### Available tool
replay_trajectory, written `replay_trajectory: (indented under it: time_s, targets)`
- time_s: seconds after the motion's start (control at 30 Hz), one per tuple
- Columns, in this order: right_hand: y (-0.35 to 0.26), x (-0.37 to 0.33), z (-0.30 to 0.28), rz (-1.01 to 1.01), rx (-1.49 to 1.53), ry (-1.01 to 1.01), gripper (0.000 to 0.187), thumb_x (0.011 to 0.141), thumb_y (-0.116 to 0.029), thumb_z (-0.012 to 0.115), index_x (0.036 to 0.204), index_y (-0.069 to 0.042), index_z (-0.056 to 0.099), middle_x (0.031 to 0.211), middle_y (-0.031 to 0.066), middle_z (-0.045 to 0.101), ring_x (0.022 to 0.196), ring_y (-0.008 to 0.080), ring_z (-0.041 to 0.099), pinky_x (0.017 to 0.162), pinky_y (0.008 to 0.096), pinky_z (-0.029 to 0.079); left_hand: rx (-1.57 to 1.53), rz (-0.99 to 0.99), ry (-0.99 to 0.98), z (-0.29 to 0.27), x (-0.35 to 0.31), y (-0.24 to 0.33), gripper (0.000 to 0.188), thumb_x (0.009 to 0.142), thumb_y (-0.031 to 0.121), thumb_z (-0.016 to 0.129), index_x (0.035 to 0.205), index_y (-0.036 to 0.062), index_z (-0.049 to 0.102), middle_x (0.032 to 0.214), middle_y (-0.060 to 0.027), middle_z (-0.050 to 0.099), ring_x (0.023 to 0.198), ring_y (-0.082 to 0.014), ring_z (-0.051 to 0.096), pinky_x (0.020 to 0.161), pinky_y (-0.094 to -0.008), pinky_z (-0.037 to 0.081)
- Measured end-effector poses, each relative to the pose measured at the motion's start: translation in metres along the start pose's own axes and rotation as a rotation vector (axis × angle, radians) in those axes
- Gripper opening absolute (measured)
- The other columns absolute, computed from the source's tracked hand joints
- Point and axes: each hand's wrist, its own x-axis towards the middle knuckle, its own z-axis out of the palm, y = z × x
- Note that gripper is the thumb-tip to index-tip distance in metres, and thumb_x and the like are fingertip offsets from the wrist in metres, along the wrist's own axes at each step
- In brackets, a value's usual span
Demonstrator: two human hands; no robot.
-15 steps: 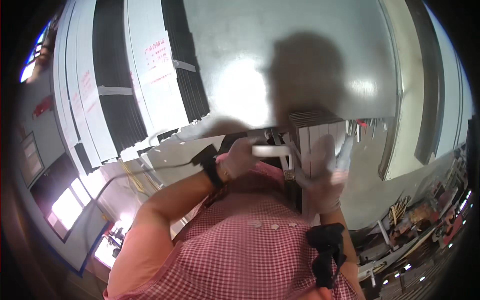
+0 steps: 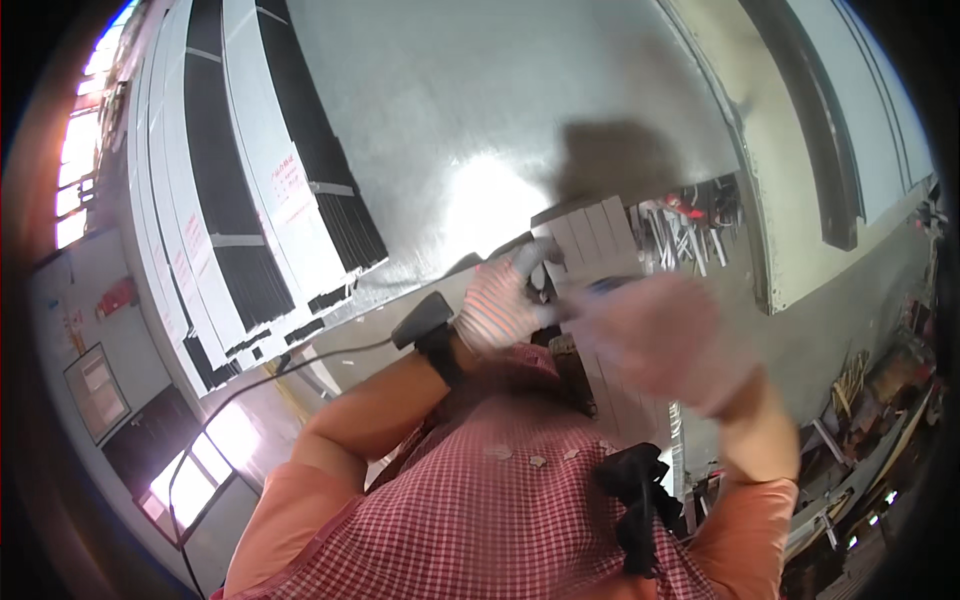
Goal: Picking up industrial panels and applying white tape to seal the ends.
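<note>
My left hand (image 2: pixel 500 305), in a striped work glove, is at the near edge of the grey metal tabletop (image 2: pixel 430 90). Its fingers are curled near a small dark thing whose kind I cannot make out. My right hand (image 2: pixel 665 335), also gloved, is smeared by motion just to the right, above a bundle of long pale grey strips (image 2: pixel 597 238). Its fingers are too blurred to read, and whatever it may hold is hidden. The bundle runs from the tabletop toward my body, partly behind my right hand.
Stacks of long white and black strips (image 2: pixel 275 160), tied with bands, lie along the left of the table. Loose white pieces and a red item (image 2: pixel 685 207) lie right of the bundle. A cream-coloured panel (image 2: pixel 775 180) stands at right. A cable (image 2: pixel 290 368) runs to my left wrist.
My right hand has swung up and sideways to the right, blurring. The white piece seen at my left hand no longer shows there. The whole view has shifted and tilted.
</note>
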Motion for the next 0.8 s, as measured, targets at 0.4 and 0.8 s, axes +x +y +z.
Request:
replay_trajectory:
  time_s: [0.4,0.8]
  targets:
    - [0.189,0.035,0.197,0.394,0.141,0.069,0.028,0.096,-0.027,0.05,0.1,-0.008,0.07,0.098,0.0188,0.07,0.092,0.0394,0.067,0.08,0.045,0.053,-0.321,0.105,0.398,0.056,-0.006,-0.022,0.075,0.072,0.021,0.089,0.131,0.0033,0.046,0.1,-0.0088,0.06,0.09,-0.0167,0.058,0.069,-0.0328,0.052]
    - [0.078,-0.111,0.192,0.463,0.984,0.593,0.046,0.103,-0.028,0.047,0.142,-0.004,0.053,0.127,0.0168,0.066,0.116,0.027,0.063,0.101,0.037,0.047,-1.249,-0.155,0.239,0.049,-0.092,-0.02,0.077,0.083,0.044,0.07,0.141,-0.0006,0.044,0.128,-0.0133,0.058,0.121,-0.0266,0.056,0.104,-0.0413,0.046]
